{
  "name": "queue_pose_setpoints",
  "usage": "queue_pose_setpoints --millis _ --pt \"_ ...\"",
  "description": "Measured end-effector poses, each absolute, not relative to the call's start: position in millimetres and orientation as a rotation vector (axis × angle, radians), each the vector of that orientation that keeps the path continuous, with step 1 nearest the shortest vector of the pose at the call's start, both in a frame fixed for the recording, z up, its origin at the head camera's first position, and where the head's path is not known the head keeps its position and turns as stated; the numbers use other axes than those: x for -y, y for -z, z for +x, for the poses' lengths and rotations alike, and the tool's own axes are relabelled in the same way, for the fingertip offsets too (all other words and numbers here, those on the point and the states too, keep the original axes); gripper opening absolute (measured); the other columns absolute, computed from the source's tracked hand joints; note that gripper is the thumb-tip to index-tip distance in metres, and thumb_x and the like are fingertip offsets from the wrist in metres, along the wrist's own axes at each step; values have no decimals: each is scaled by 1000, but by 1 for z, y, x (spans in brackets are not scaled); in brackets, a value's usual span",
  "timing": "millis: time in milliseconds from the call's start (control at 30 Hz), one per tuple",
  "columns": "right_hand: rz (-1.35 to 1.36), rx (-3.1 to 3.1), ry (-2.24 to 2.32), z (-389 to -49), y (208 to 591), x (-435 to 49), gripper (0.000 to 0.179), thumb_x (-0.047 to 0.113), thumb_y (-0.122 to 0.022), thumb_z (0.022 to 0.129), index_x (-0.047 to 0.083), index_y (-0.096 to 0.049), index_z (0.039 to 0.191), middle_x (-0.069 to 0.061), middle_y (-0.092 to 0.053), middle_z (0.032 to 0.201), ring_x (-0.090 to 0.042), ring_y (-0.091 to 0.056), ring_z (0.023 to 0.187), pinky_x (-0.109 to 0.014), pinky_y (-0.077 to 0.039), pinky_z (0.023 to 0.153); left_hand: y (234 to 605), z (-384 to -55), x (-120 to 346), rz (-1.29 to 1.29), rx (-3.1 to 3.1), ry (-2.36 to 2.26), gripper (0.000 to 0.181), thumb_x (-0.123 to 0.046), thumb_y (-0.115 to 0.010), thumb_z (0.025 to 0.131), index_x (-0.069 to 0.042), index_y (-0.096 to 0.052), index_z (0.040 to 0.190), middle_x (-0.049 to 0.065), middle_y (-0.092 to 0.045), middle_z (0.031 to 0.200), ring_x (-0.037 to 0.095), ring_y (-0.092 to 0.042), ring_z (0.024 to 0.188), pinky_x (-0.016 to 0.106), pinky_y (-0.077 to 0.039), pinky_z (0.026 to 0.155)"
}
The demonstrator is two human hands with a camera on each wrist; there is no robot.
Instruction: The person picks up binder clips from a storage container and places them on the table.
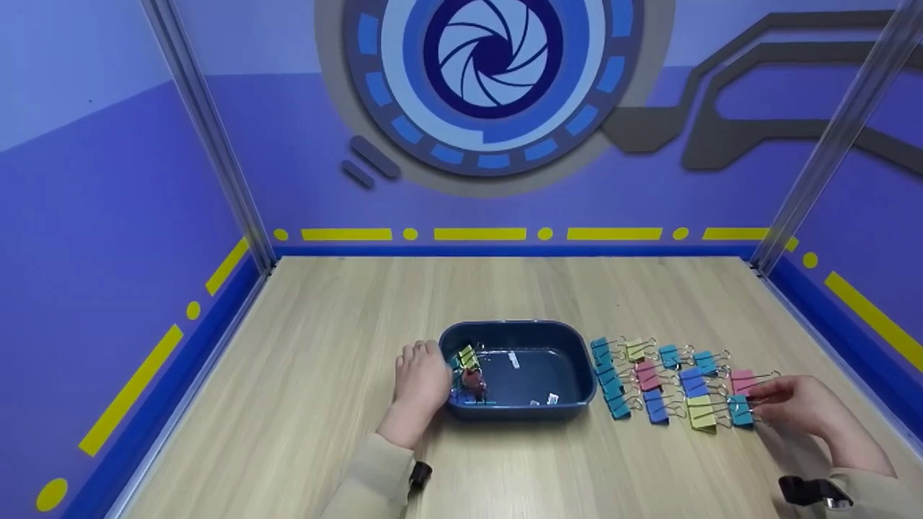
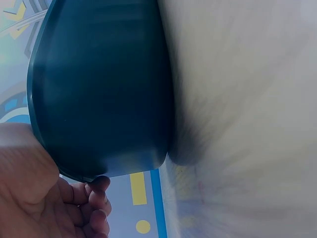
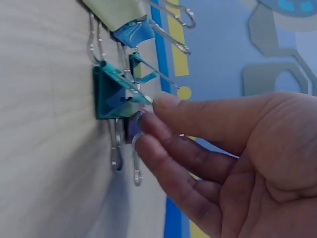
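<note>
My left hand (image 1: 422,378) holds the left rim of a dark blue-green plastic box (image 1: 519,412), fingers curled at its outer edge in the left wrist view and the thumb hidden behind the wall. At the right end of several rows of binder clips, my right hand (image 1: 807,411) pinches a teal binder clip (image 3: 104,94) at its free edge with thumb and fingertips. This clip rests close to the table, just in front of a pink binder clip (image 1: 741,380). Inside the box, a yellow binder clip (image 1: 468,357) and a dark red one (image 1: 472,382) lie heaped at the left.
Between box and right hand, blue, teal, yellow and pink clips stand in rows, among them a yellow one (image 1: 701,413) and a blue one (image 1: 655,407). White scraps (image 1: 553,398) lie on the box floor. Purple panels (image 1: 505,209) enclose the wooden table (image 1: 346,310).
</note>
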State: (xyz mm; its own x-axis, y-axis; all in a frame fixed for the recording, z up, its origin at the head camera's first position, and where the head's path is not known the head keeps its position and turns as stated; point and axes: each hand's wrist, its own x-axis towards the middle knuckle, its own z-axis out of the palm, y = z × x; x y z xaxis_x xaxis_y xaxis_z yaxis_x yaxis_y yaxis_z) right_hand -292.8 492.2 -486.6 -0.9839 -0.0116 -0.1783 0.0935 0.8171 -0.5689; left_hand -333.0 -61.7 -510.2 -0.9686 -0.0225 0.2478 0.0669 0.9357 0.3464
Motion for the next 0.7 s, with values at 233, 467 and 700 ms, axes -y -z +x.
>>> queue_pose_setpoints --millis 233,467,700 --pt "15 -2937 845 -290 473 -485 38 2 -73 85 -17 -63 116 -28 -72 101 -19 -68 85 -21 -51 65 511 -333 61 -43 2834 515 25 -14 -61 92 4 -62 109 19 -65 105 36 -55 101 46 -43 86" --pt "-29 -3057 867 -287 453 -458 36 9 -73 89 -12 -66 117 -28 -73 107 -9 -67 81 -21 -52 65 512 -333 62 -43 2805 492 19 -12 -59 91 3 -62 103 19 -65 101 37 -56 98 46 -44 84" --pt "-150 -2989 1059 -296 434 -409 35 19 -70 96 -3 -69 122 -22 -74 113 1 -66 83 -20 -54 70 512 -334 62 -41 2813 489 21 -13 -60 91 3 -62 103 19 -65 101 36 -57 98 47 -44 85"
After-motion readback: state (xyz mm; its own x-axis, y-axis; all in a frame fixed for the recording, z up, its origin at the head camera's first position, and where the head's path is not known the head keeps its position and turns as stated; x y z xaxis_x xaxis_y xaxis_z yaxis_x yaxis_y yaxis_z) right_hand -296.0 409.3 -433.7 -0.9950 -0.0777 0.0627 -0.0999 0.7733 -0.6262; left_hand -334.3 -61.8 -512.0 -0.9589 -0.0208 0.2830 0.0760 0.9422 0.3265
